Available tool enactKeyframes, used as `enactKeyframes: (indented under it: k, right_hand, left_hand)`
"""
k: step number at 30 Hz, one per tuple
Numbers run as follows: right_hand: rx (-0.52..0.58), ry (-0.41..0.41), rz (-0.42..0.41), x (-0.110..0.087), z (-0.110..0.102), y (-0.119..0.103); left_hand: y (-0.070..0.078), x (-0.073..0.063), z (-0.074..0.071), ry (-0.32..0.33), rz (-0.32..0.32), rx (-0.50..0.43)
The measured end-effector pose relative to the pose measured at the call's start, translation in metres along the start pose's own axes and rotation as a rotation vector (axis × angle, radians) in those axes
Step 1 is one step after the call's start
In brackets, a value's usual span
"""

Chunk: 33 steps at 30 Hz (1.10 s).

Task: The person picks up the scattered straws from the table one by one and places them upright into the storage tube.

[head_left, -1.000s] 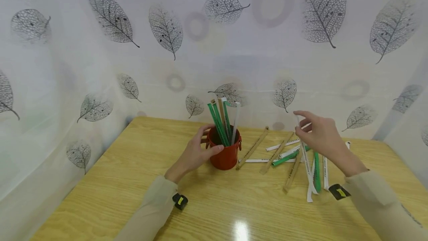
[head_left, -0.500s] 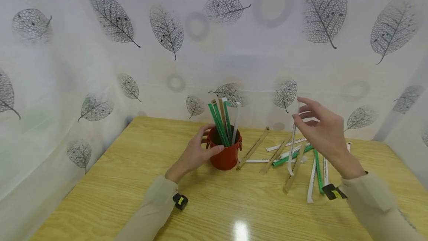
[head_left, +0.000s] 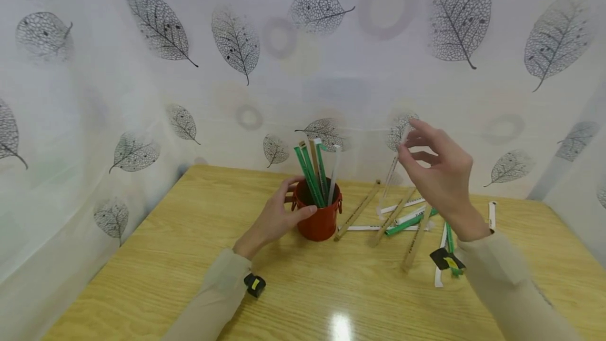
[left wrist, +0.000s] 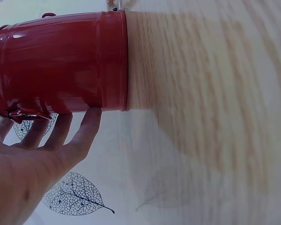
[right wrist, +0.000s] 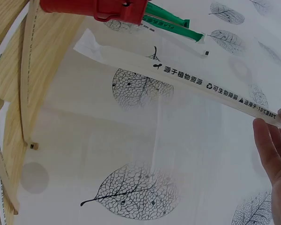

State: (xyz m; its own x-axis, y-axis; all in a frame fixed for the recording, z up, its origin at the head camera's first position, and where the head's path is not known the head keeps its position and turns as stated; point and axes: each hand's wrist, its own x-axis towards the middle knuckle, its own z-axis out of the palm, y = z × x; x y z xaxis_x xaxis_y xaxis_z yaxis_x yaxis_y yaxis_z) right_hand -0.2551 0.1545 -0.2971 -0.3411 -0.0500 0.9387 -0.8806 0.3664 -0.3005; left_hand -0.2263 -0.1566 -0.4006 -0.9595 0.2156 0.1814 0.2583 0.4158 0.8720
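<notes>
Straw (right wrist: 178,77) pinched by the right hand (head_left: 439,170), center right, is best held steep as the left hand (head_left: 275,214) clasps a bucket (head_left: 319,225).

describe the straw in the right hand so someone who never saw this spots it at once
On the wooden table stands a red bucket; right of it hovers the right hand. That hand pinches a slim white-wrapped straw by its upper end. Unlike the loose straws on the table or the leaning straws inside the bucket, it is held in midair.
</notes>
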Motion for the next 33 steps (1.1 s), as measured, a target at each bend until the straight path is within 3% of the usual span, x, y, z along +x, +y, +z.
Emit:
enactKeyframes:
  k: [17,22,33]
  right_hand:
    - [0.126,0.086,-0.045,0.035,0.056,-0.024]
    - [0.124,0.078,-0.054,0.026,0.072,-0.02]
    - [0.11,-0.04,-0.052,-0.005,0.086,-0.005]
  left_hand:
    - [-0.002,0.0,-0.001,-0.003,0.011,-0.002]
    - [-0.003,0.001,0.0,0.001,0.013,0.0]
    - [-0.003,0.001,0.0,0.001,-0.001,0.001]
